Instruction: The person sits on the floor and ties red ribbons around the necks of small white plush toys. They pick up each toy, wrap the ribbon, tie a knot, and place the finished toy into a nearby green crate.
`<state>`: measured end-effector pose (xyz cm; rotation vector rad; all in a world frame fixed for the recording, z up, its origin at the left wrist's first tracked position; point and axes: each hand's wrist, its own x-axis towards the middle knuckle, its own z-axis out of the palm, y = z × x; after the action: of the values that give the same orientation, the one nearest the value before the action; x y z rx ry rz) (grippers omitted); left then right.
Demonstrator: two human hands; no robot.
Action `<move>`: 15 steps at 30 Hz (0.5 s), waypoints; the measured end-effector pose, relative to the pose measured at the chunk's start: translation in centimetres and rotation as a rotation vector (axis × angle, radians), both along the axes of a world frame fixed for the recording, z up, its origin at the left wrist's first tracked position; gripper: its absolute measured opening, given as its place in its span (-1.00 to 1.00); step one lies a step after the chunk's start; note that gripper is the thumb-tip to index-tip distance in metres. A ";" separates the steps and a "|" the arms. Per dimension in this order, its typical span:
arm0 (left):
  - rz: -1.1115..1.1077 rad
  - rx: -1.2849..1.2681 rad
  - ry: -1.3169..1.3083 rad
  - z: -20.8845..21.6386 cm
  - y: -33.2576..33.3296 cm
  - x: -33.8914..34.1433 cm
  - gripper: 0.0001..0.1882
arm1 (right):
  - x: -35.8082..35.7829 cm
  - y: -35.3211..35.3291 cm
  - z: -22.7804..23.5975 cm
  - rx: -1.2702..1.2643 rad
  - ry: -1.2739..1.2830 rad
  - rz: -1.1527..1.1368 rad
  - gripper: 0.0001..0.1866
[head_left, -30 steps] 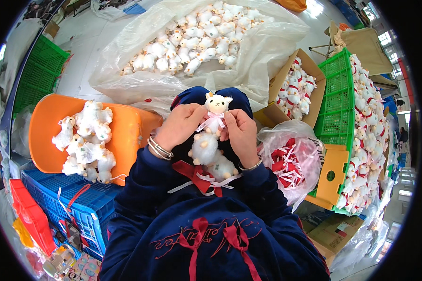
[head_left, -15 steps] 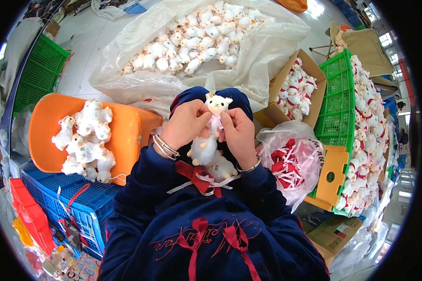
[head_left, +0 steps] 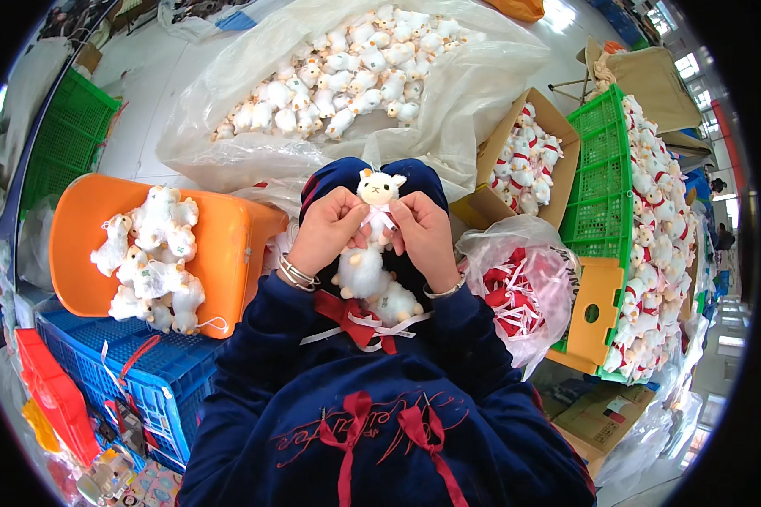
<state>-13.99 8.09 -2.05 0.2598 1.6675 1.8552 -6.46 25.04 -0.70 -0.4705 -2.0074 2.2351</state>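
A small white plush lamb [head_left: 379, 188] is held upright over my lap, facing me, with a pale pink ribbon [head_left: 380, 215] at its neck. My left hand [head_left: 331, 226] pinches it at one side of the neck, and my right hand [head_left: 423, 238] pinches the other side. Whether the fingertips also grip the ribbon is hard to see. Below my hands, more white plush toys [head_left: 362, 272] lie on my lap. Red cloth pieces with white ties [head_left: 353, 319] rest beside them, against my dark blue top.
An orange chair [head_left: 76, 245] at left carries several plush toys, beside a blue crate [head_left: 173, 372]. Ahead spreads a clear plastic sheet [head_left: 211, 152] heaped with toys. At right stand a carton [head_left: 490, 169], a bag of red pieces [head_left: 528, 355] and a green crate [head_left: 599, 160].
Both hands and the lamb have shifted slightly left and down in the picture. The lamb's head has tilted a little, and the pink ribbon shows more plainly between my fingers.
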 end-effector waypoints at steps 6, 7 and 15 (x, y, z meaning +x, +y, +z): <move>0.049 -0.023 0.007 0.1 -1.0 0.0 -0.86 | 1.9 2.4 -0.3 0.044 -0.025 -0.103 -0.82; 0.063 -0.024 0.021 -0.1 -1.2 0.1 -0.80 | 2.1 2.6 -1.3 0.086 -0.023 -0.090 -0.73; -0.029 -0.144 0.246 0.3 -0.4 0.7 -0.64 | 1.5 1.1 0.9 0.035 -0.085 -0.005 -0.42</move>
<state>-13.27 7.65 -1.74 0.4641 1.9423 1.7273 -4.92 26.12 0.17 -0.5756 -2.0802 2.2090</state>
